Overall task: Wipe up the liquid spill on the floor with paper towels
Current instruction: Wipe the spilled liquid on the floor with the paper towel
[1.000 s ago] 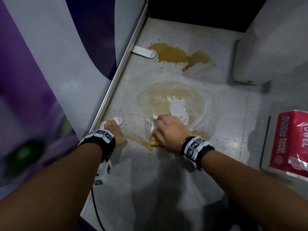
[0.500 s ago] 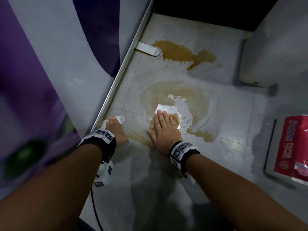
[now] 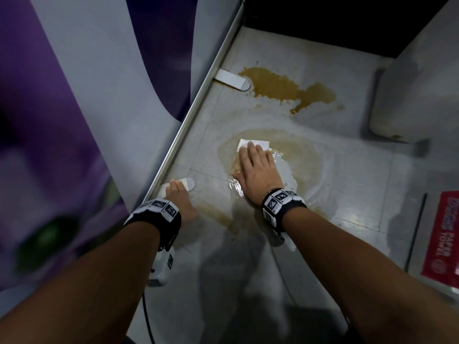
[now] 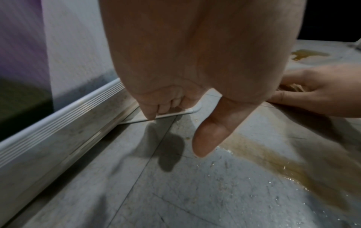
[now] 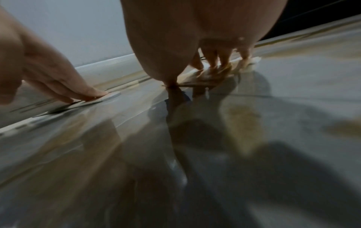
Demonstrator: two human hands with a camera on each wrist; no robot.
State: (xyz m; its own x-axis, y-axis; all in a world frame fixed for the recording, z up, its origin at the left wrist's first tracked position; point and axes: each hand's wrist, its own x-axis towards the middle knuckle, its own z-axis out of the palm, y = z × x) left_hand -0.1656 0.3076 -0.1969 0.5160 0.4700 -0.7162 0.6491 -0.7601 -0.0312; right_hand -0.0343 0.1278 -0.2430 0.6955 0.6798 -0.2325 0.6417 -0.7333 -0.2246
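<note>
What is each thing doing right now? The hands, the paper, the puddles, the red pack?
right hand: flat, fingers straight, pressing the paper towel
paper towel: spread on the floor, partly soaked brown
near puddle: pale, smeared thin, wet and shiny
far puddle: dark brown, not wiped yet
left hand: fingertips resting on a white floor bracket, holding nothing
red paper towel pack: lying on the floor, untouched

The head camera looks steeply down from above on the tiled floor [image 3: 347,184], both forearms reaching away from it. Each wrist camera sits low, close to the floor, looking along its own palm toward the fingers. All three share the brown spill [image 3: 293,150], and each wrist view catches the other hand.
</note>
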